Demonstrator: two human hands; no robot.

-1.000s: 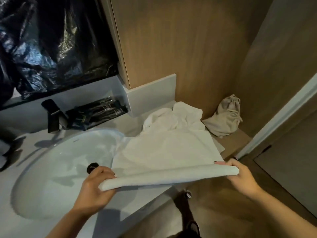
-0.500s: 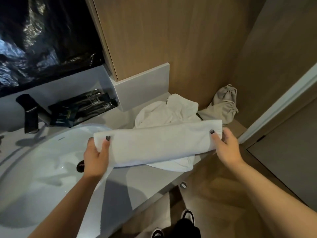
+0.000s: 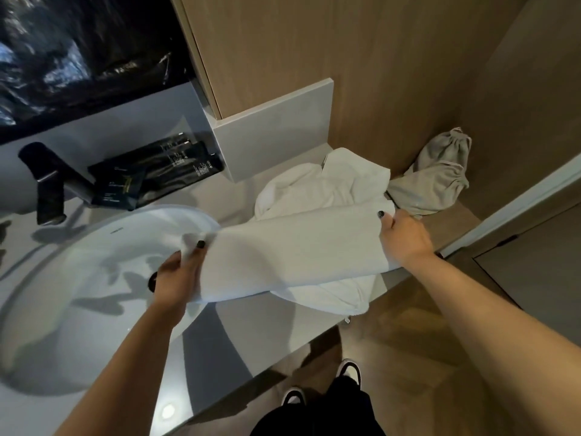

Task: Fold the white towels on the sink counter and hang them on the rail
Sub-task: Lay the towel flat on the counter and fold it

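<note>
Spanning the space between both hands, the folded white towel (image 3: 298,256) was held over the counter edge, its left end above the basin (image 3: 94,278) and its right end near the wooden side wall. The left hand (image 3: 176,275) gripped the left end, thumb on top and fingers curled beneath; the right hand (image 3: 405,234) pinched the right end in the same way. A lower layer of the towel hung out unevenly below the front fold. This placed the work within the folding step: the towel appeared to be doubled lengthwise but not yet squared. The next move would probably call for aligning the loose lower layer with the upper edge, then halving the length, with both grips kept level so the layers do not slip.

A second white towel (image 3: 320,187) lay crumpled on the counter (image 3: 239,335) directly behind the held one, apparently unfolded. No rail was in view.

Beside the crumpled towel, a beige drawstring bag (image 3: 440,180) rested in the corner against the wood panelling. A dark faucet (image 3: 47,184) stood behind the basin, with black packaged amenities (image 3: 157,171) just beside it. Black plastic sheeting (image 3: 88,51) covered the area above the backsplash. Wooden flooring and the person's shoes were visible below the counter.
</note>
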